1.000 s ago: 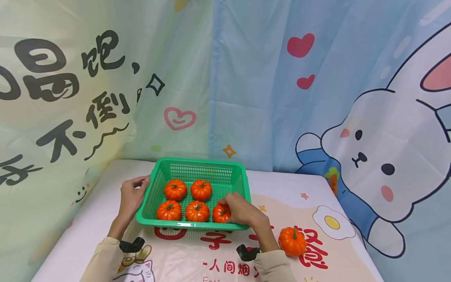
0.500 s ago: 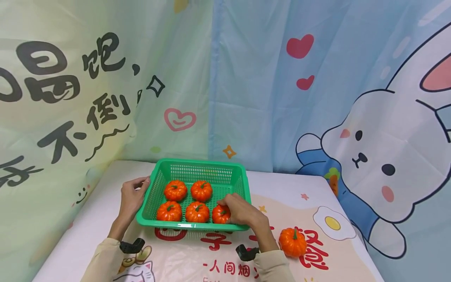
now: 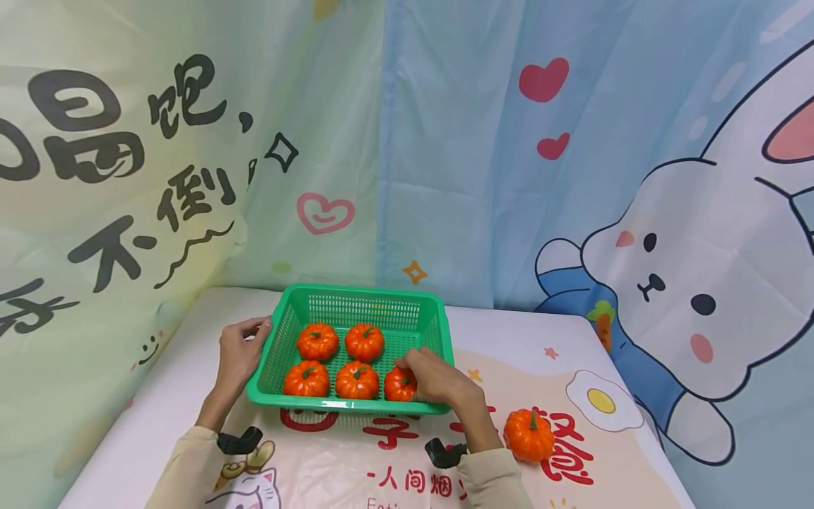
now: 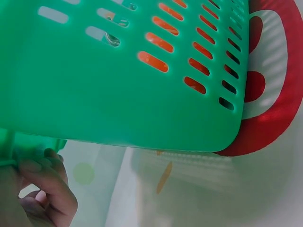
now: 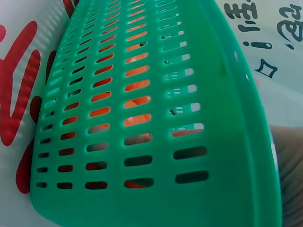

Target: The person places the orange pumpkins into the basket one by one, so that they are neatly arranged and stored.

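A green plastic basket [image 3: 362,406] with slotted walls sits on the table, holding several small orange pumpkins in two rows. My left hand [image 3: 240,353] pinches the basket's left rim; in the left wrist view its curled fingers [image 4: 57,184] show at the rim's edge. Over the front right corner reaches my right hand [image 3: 435,379], its fingers around the front-row pumpkin [image 3: 398,385] at the right end. The basket wall hides most of that hand in the right wrist view. Left of this pumpkin lie the middle pumpkin [image 3: 357,382] and the left one [image 3: 307,379].
One more pumpkin [image 3: 529,435] lies on the printed tablecloth [image 3: 331,466], right of the basket and beside the right forearm. A printed curtain [image 3: 439,155] hangs close behind the table's back edge.
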Action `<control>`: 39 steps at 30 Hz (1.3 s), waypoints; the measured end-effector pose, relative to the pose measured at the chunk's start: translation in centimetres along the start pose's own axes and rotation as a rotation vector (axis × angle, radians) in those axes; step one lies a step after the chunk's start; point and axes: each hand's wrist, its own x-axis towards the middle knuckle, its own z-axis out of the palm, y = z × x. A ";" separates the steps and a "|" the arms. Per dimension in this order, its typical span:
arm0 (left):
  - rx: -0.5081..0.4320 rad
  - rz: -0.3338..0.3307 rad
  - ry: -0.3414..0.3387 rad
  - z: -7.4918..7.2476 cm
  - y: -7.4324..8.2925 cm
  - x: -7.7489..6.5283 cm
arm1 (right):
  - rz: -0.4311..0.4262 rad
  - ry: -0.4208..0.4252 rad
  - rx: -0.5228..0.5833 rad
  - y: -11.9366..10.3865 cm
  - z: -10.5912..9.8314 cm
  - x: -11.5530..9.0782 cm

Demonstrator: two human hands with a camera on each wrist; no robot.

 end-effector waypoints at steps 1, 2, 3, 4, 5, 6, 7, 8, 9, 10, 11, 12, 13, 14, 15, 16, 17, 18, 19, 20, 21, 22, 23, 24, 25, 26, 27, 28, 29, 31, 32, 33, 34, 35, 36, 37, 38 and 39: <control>0.000 0.001 -0.001 0.0 0.0 0.0 | -0.004 0.003 -0.002 0.0 0.0 0.0; 0.001 0.002 -0.002 0.0 0.0 0.0 | -0.005 0.005 -0.001 0.1 0.0 0.0; 0.002 0.004 -0.002 0.1 0.0 0.0 | -0.007 0.007 0.000 0.1 -0.1 0.0; 0.004 0.004 -0.002 0.1 0.0 0.0 | -0.008 0.009 0.004 0.1 -0.1 0.0; 0.004 0.004 -0.001 0.1 0.0 0.0 | -0.010 0.012 0.015 0.2 -0.2 -0.1; 0.006 0.006 0.000 0.1 0.0 0.1 | -0.012 0.015 0.019 0.2 -0.2 -0.1; 0.008 0.007 0.000 0.1 0.1 0.0 | -0.008 0.016 0.032 0.2 -0.3 -0.2; 0.008 0.007 0.000 0.1 0.1 0.0 | -0.001 0.019 0.046 0.2 -0.3 -0.3; 0.008 0.008 0.000 0.1 0.1 0.0 | 0.005 0.021 0.058 0.2 -0.4 -0.5; 0.011 0.009 0.001 0.1 0.1 0.0 | 0.018 0.023 0.075 0.2 -0.5 -0.6; 0.011 0.009 0.000 0.1 0.1 0.0 | 0.026 0.027 0.089 0.2 -0.6 -0.7; 0.011 0.009 0.001 0.1 0.1 0.0 | 0.036 0.029 0.098 0.1 -0.7 -0.8; 0.011 0.007 0.000 0.1 0.1 0.0 | 0.050 0.030 0.109 0.1 -0.8 -1.0; 0.011 0.005 0.000 0.1 0.0 0.0 | 0.057 0.033 0.113 0.1 -0.9 -1.0; 0.011 0.005 0.000 0.1 0.0 0.0 | 0.069 0.034 0.120 0.0 -1.0 -1.1; 0.010 0.003 -0.001 0.1 0.0 0.0 | 0.074 0.038 0.124 0.0 -1.1 -1.2; 0.009 0.001 -0.002 0.1 -0.1 -0.1 | 0.077 0.042 0.127 0.0 -1.2 -1.3; 0.008 -0.001 -0.003 0.1 -0.1 -0.1 | 0.082 0.044 0.128 0.0 -1.3 -1.4; 0.007 -0.002 -0.004 0.1 -0.1 -0.1 | 0.084 0.048 0.128 0.0 -1.5 -1.5; 0.006 -0.003 -0.006 0.1 -0.1 -0.1 | 0.083 0.053 0.127 0.0 -1.6 -1.6; 0.005 -0.003 -0.008 0.1 -0.1 -0.1 | 0.075 0.056 0.128 0.1 -1.8 -1.7; 0.004 -0.004 -0.009 0.1 -0.1 -0.1 | 0.068 0.061 0.121 0.1 -1.9 -1.7; 0.006 -0.004 -0.009 0.0 -0.1 -0.1 | 0.064 0.066 0.122 0.2 -2.1 -1.8; 0.007 -0.003 -0.009 0.0 -0.1 -0.1 | 0.059 0.076 0.116 0.2 -2.2 -1.9; 0.009 0.000 -0.008 0.0 0.0 -0.1 | 0.052 0.085 0.115 0.2 -2.4 -2.0; 0.011 0.002 -0.007 0.0 0.0 -0.1 | 0.048 0.091 0.120 0.3 -2.6 -2.1; 0.012 0.005 -0.006 0.0 0.0 -0.1 | 0.041 0.096 0.120 0.3 -2.7 -2.1; 0.014 0.007 -0.005 0.0 0.0 -0.1 | 0.042 0.103 0.118 0.3 -2.9 -2.2; 0.015 0.009 -0.004 0.0 0.0 -0.1 | 0.042 0.110 0.117 0.3 -3.0 -2.3; 0.014 0.011 -0.004 0.0 0.1 -0.1 | 0.048 0.120 0.115 0.2 -3.4 -2.7; 0.014 0.011 -0.006 0.0 0.1 -0.1 | 0.061 0.125 0.121 0.2 -3.5 -2.9; 0.014 0.011 -0.007 0.0 0.1 -0.1 | 0.076 0.131 0.121 0.1 -3.6 -3.1; 0.014 0.010 -0.008 0.0 0.1 -0.1 | 0.092 0.140 0.132 0.1 -3.8 -3.3; 0.014 0.009 -0.008 0.0 0.1 -0.1 | 0.106 0.146 0.145 0.1 -3.9 -3.5; 0.015 0.008 -0.008 0.0 0.1 0.0 | 0.123 0.154 0.158 0.1 -4.1 -3.7; 0.014 0.005 -0.006 -0.1 0.1 0.0 | 0.138 0.163 0.171 0.1 -4.2 -3.9; 0.013 0.003 -0.003 -0.1 0.1 0.0 | 0.148 0.172 0.177 0.1 -4.4 -4.1; 0.013 0.001 -0.002 -0.1 0.1 0.0 | 0.155 0.179 0.179 0.1 -4.5 -4.3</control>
